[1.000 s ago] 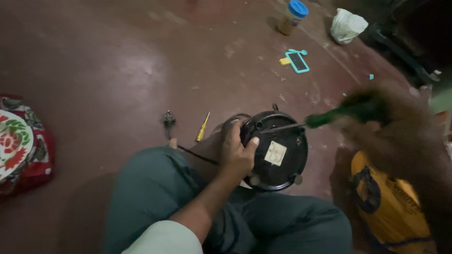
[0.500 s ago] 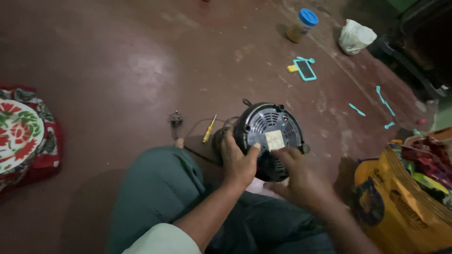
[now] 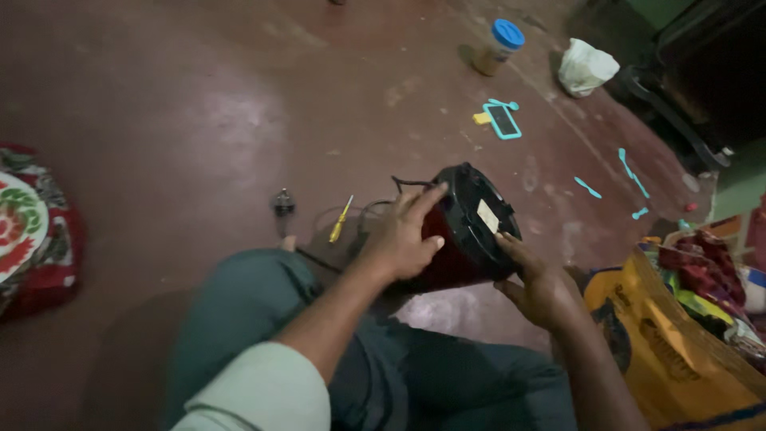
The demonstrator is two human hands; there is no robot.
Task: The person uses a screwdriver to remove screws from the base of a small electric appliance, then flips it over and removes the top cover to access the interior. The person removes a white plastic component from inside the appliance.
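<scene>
On the far left a red flowered cloth (image 3: 24, 231) lies on the floor (image 3: 183, 120). A yellow screwdriver (image 3: 341, 219) lies near your knee. Your left hand (image 3: 403, 239) wraps over the top of the red and black motor base (image 3: 463, 231), tipped on its side just above the floor. Your right hand (image 3: 542, 283) cups its black bottom. It looks heavy, hard and smooth, so hold the round sides with both hands. A yellow bag (image 3: 678, 351) sits at the right.
</scene>
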